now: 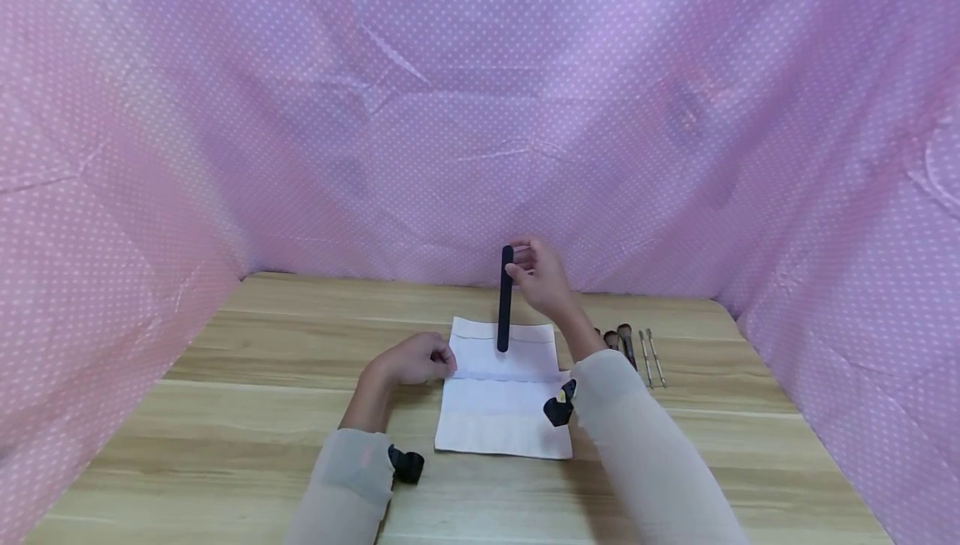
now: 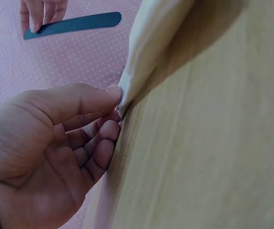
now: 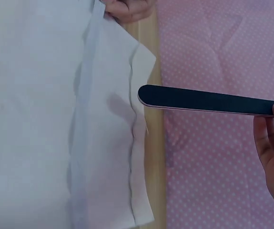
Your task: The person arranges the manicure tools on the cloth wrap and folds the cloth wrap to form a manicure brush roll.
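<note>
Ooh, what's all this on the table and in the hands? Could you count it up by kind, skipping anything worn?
Dark flat file, held by the right hand: 1
White cloth, edge pinched by the left hand: 1
Thin metal tools: 2
Brushes: at least 2; a third seems mostly hidden
Total: at least 6

Near the far edge of the tabletop (image 1: 225, 445), the right hand (image 1: 543, 280) held a black strip (image 1: 505, 303) over a white cloth (image 1: 498, 428); the left hand (image 1: 412, 359) pinched its left edge. Brushes (image 1: 627, 340) lay toward the far right corner.
</note>
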